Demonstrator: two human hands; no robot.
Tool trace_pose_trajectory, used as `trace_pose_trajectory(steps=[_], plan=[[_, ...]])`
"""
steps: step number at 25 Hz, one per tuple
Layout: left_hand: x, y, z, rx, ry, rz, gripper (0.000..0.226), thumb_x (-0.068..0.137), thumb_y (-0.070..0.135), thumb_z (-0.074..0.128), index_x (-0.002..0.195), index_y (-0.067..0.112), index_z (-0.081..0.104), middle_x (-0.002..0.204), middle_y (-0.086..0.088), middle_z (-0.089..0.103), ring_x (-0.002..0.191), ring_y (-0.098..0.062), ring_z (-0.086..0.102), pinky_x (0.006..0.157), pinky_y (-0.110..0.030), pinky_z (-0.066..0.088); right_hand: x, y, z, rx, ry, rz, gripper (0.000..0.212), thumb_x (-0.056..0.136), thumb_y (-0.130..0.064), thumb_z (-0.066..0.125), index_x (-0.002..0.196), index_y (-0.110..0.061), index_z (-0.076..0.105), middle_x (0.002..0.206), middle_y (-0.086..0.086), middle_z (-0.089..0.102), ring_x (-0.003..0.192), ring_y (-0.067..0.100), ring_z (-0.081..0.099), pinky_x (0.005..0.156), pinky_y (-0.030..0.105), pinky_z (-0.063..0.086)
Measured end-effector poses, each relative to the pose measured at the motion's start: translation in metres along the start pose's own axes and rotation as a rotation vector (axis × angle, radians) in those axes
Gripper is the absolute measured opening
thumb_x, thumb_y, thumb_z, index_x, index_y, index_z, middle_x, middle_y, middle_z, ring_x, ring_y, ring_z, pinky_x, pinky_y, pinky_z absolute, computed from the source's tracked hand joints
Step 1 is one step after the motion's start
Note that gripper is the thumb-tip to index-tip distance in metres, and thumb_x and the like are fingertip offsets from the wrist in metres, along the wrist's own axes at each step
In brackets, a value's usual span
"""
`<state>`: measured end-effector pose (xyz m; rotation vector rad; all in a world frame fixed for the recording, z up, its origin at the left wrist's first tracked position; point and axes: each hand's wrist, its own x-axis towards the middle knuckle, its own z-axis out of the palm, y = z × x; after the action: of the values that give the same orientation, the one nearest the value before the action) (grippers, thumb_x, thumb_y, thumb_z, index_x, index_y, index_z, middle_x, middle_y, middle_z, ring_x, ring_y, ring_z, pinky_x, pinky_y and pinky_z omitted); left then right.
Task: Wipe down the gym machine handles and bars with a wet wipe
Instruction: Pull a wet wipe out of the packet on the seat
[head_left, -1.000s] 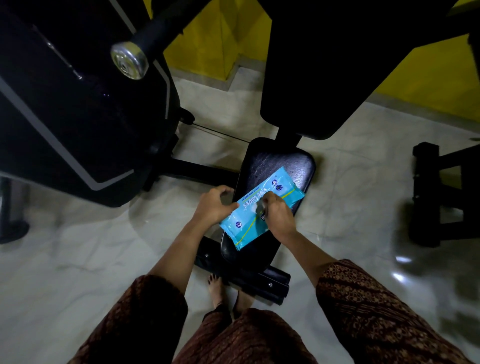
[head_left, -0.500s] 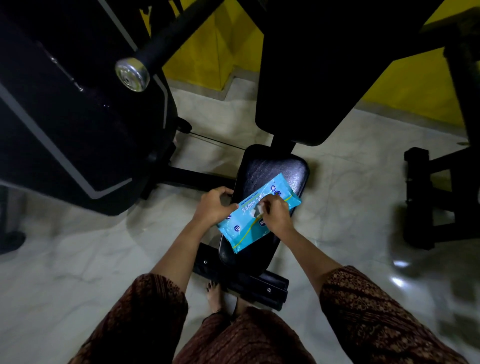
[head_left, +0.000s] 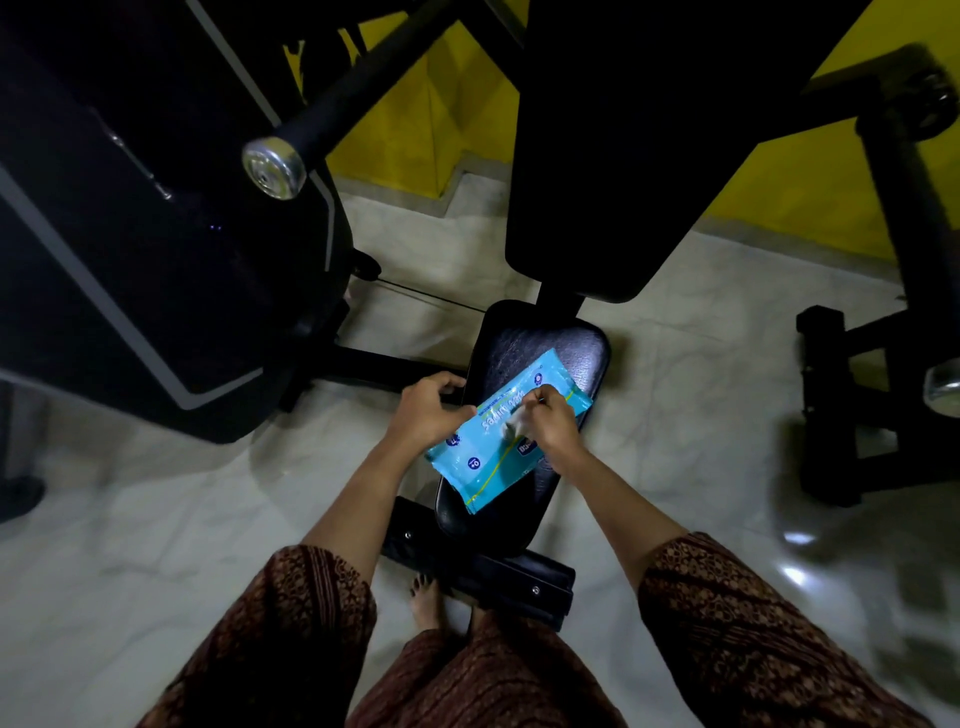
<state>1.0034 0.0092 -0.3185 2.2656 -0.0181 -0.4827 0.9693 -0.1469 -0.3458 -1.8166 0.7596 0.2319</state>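
Note:
A light-blue pack of wet wipes lies slantwise on the black padded seat of the gym machine. My left hand grips the pack's left edge, thumb on top. My right hand is over the middle of the pack and pinches a white wipe that sticks up from the opening. A black machine handle with a chrome end cap reaches in from the upper left. Another chrome cap shows at the right edge.
The black backrest pad looms above the seat. A large dark machine housing fills the left, a black frame the right. The seat's base bar lies by my bare feet. Pale marble floor and yellow wall surround.
My right hand has drawn a bit of white wipe up out of the pack's opening. My left hand stays on the pack's edge. The camera tilted slightly upward.

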Motion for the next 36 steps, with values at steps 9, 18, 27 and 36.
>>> trace_pose_trajectory(steps=[9, 18, 27, 36], plan=[[-0.001, -0.003, -0.001, 0.001, 0.016, 0.004, 0.038, 0.077, 0.014, 0.073, 0.113, 0.007, 0.064, 0.113, -0.01, 0.065, 0.108, -0.019, 0.058, 0.088, -0.019, 0.038, 0.004, -0.012, 0.003, -0.057, 0.096, -0.102, 0.011, 0.097, -0.009, 0.04, 0.094, -0.004, 0.049, 0.09, 0.019, 0.054, 0.085, 0.026, 0.05, 0.064, 0.027, 0.028], [0.001, -0.009, -0.011, -0.043, 0.024, 0.004, 0.037, 0.076, 0.014, 0.074, 0.112, 0.008, 0.063, 0.113, -0.01, 0.064, 0.107, -0.019, 0.057, 0.092, -0.024, 0.041, -0.001, -0.015, -0.001, -0.157, 0.017, -0.106, 0.023, 0.075, 0.0, 0.072, 0.096, -0.002, 0.063, 0.083, 0.01, 0.057, 0.076, 0.02, 0.055, 0.056, 0.008, 0.038], [0.002, 0.022, -0.025, -0.011, 0.028, 0.093, 0.04, 0.077, 0.011, 0.073, 0.114, 0.001, 0.061, 0.112, -0.009, 0.064, 0.105, -0.021, 0.06, 0.088, -0.016, 0.039, -0.032, -0.061, -0.034, -0.267, 0.192, -0.603, 0.046, 0.077, 0.015, 0.048, 0.12, -0.001, 0.051, 0.089, 0.007, 0.054, 0.079, 0.018, 0.051, 0.074, 0.023, 0.039], [-0.011, 0.065, -0.054, -0.013, 0.108, 0.184, 0.039, 0.079, 0.011, 0.072, 0.115, 0.002, 0.061, 0.115, -0.013, 0.064, 0.108, -0.023, 0.058, 0.085, -0.018, 0.038, -0.039, -0.109, -0.061, -0.159, 0.189, -0.603, 0.028, 0.086, 0.007, 0.053, 0.113, 0.001, 0.056, 0.08, 0.016, 0.056, 0.074, 0.02, 0.051, 0.066, 0.018, 0.036]])
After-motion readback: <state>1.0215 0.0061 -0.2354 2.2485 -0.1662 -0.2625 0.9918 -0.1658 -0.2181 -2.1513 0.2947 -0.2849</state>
